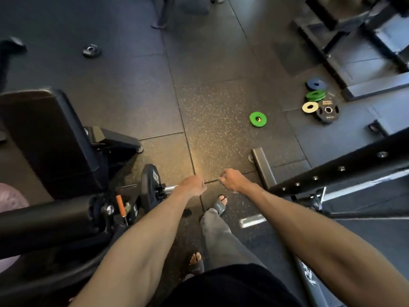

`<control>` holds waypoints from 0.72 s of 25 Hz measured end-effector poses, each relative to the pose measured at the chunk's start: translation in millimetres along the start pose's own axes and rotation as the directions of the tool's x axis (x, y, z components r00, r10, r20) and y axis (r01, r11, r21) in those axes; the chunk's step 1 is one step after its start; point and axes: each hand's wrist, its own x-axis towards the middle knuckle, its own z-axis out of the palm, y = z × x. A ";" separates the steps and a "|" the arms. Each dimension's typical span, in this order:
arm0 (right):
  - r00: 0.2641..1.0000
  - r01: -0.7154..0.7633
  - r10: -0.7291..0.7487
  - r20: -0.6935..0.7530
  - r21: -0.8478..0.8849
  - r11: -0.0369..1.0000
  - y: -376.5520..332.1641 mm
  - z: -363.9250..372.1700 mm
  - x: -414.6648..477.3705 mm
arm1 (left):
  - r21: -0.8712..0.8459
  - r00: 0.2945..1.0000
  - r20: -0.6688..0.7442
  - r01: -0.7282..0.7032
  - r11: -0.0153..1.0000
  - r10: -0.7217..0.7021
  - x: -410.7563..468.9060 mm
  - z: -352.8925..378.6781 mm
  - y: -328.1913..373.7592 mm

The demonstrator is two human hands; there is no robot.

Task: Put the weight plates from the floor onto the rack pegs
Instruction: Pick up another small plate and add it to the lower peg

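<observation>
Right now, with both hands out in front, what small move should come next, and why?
Probably step forward and reach the right hand down to the lone green round weight plate on the speckled rubber floor: it lies nearest, and that hand seems to hold nothing.

We count plates | lone green plate (257, 119): 1 | green pile (315, 95): 1, depth unclear | blue plate (316, 84): 1 | cream plate (310, 106): 1 | near black plate (327, 113): 1 | far black plate (91, 50): 1 | bar-mounted plate (151, 185): 1

Rubber floor (210, 85): green plate (257, 119), plate cluster (318, 100), black plate (91, 50).
</observation>
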 end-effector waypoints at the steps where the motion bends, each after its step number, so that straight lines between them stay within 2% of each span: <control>1: 1.000 0.004 -0.004 0.021 -0.001 1.000 -1.6 -9.3 21.6 | -0.014 1.000 -0.005 0.020 1.000 -0.020 19.7 -9.6 2.2; 4: 0.998 0.010 -0.009 0.057 -0.003 1.000 1.4 -44.1 83.4 | -0.020 0.998 -0.021 0.050 0.999 -0.051 81.7 -49.8 19.7; 7: 0.995 -0.047 0.043 0.085 0.040 0.998 9.8 -91.9 134.7 | -0.033 0.998 -0.007 0.055 0.998 -0.056 138.6 -98.9 46.3; 10: 0.992 -0.118 0.114 0.055 0.090 0.989 23.1 -146.2 185.7 | -0.045 1.000 -0.012 0.018 0.999 -0.019 200.1 -153.5 81.2; 13: 0.983 -0.180 0.175 0.055 0.109 0.978 34.8 -185.5 229.8 | 0.002 0.999 0.031 -0.029 1.000 0.029 252.1 -195.8 114.4; 18: 0.961 -0.277 0.272 0.059 0.262 0.924 57.3 -256.1 317.0 | 0.152 0.987 0.124 -0.116 0.982 0.098 373.3 -267.7 161.8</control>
